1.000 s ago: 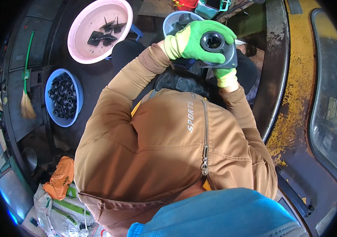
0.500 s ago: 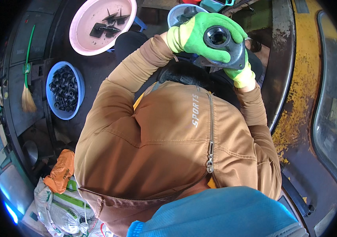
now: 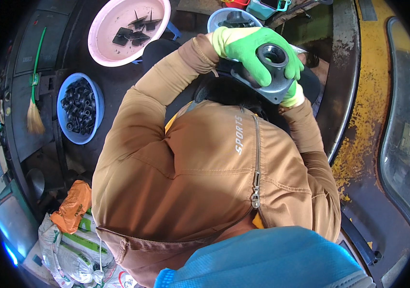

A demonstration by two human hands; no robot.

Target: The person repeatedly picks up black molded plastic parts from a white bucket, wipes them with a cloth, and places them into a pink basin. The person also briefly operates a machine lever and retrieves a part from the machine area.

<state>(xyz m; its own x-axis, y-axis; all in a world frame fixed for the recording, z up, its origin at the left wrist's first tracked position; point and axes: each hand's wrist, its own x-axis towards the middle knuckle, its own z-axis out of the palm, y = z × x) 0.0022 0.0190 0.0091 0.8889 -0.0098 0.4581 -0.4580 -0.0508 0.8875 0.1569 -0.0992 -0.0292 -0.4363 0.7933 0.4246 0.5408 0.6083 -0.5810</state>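
1. Pink basin, top left, holds a few black parts.
2. Blue basin at left is full of black rings.
3. Grey metal flange is raised before the chest.
4. Left hand, green-gloved, wraps closed over the flange.
5. Right hand grips it from beneath, mostly hidden.

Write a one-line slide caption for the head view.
Both green-gloved hands, left hand and right hand, grip a grey metal flanged part above pink basin and blue basin.
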